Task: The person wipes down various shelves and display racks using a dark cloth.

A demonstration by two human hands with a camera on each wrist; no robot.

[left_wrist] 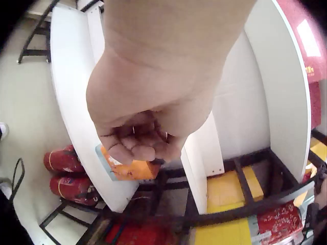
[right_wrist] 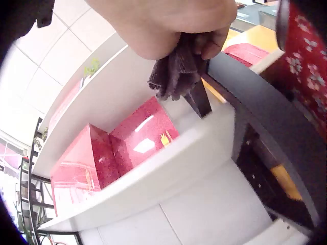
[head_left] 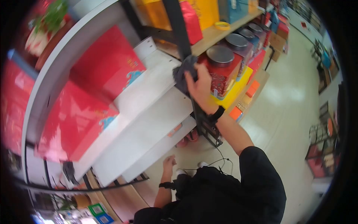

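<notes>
My right hand (head_left: 201, 87) grips a bunched dark grey cloth (head_left: 184, 71) around the black upright post (head_left: 177, 30) of a shelving unit. In the right wrist view, folds of the cloth (right_wrist: 176, 76) hang out below the palm, close over the end of a white shelf board (right_wrist: 168, 163). The left hand (head_left: 169, 162) hangs low beside the lower boards, its fingers loosely curled with nothing in them. Seen from the left wrist, that hand (left_wrist: 148, 112) overlaps a white board and a small orange box (left_wrist: 133, 171).
Large red gift boxes (head_left: 106, 61) stand on the white shelf at left. Right of the post, round metal tins (head_left: 220, 56) sit on red boxes. Red fire extinguishers (left_wrist: 64, 159) stand on the floor under the unit, and a black cable (head_left: 225, 159) lies near the feet.
</notes>
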